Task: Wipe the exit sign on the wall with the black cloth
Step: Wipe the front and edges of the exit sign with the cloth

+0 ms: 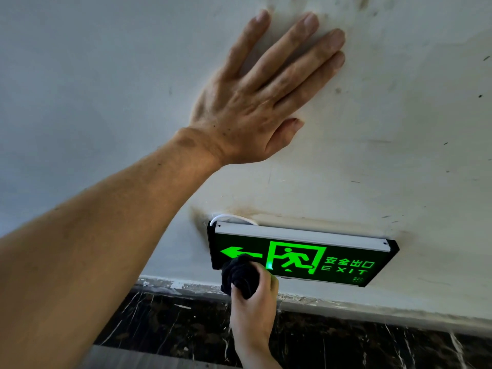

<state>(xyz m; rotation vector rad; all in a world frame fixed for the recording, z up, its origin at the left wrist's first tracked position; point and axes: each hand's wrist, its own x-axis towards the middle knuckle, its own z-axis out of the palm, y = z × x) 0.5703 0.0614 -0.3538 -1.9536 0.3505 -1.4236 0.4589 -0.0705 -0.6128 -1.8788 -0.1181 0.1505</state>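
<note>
The right hand (253,304) is gripping a bunched black cloth (239,275) against the arrow end of the long green-lit exit sign (300,258); the unwiped length is running rightward. The left hand (255,102) is lying open, flat on the white wall (399,129).

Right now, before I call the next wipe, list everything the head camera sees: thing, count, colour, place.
exit sign: one, black face with lit green arrow, running figure and lettering, silver top rail; mounted low on the wall.
black cloth: one, black, bunched; pressed on the sign's lower left corner, over the arrow's tail.
white cable: one, white; loops out of the wall at the sign's top left corner.
wall: one, off-white, smudged and stained around the sign.
skirting: one strip, dark marble with white veins; below the wall.
left hand: one, open, palm flat on the wall above the sign.
right hand: one, gripping the cloth from below.
</note>
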